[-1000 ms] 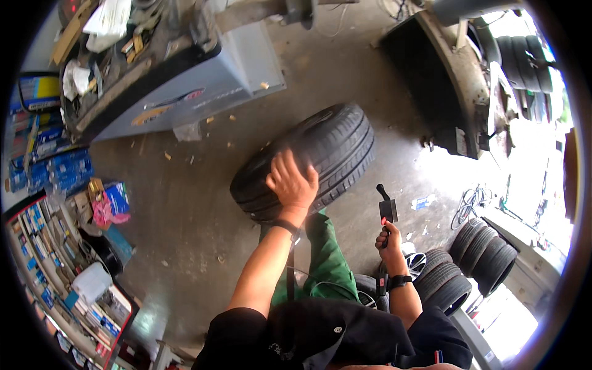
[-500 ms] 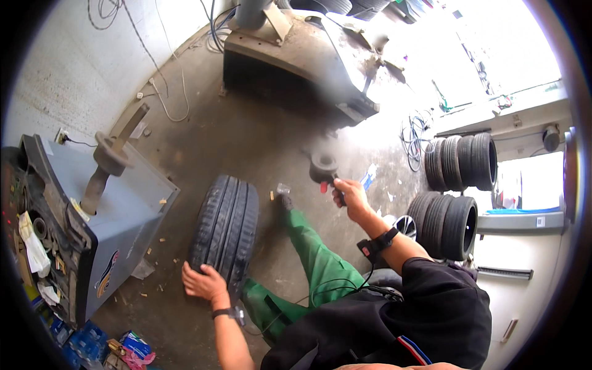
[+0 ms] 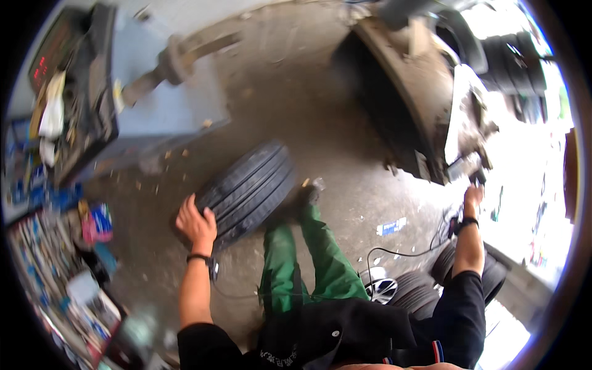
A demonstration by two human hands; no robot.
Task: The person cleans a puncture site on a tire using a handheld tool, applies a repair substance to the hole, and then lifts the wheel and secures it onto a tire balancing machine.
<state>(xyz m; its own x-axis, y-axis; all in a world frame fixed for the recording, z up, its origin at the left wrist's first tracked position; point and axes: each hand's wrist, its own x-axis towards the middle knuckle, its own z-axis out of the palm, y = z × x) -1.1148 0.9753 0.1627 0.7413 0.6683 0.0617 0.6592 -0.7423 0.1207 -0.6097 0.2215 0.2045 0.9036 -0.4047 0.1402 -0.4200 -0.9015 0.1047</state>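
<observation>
An upright black car tire (image 3: 250, 188) stands on the floor at my left. My left hand (image 3: 198, 223) lies on the near end of its tread, the fingers spread. Far out to the right, my right hand (image 3: 473, 196) is closed around the handle of a dark quick-release wheel nut (image 3: 467, 166), held at the end of the tire-changing machine (image 3: 407, 80). Glare and blur hide much of the nut, and I cannot tell whether it touches the machine.
A grey wheel balancer (image 3: 166, 92) with a threaded shaft (image 3: 176, 61) stands at the upper left. Cluttered tools (image 3: 68, 277) fill the lower left. Several stacked tires (image 3: 419, 293) lie by my right side, near a silver rim (image 3: 382, 288). A cable (image 3: 401, 253) hangs from my right wrist.
The view has turned to the right. My right arm has stretched out with the nut toward the machine's end. My left hand is still on the tire, which now appears tilted in the view.
</observation>
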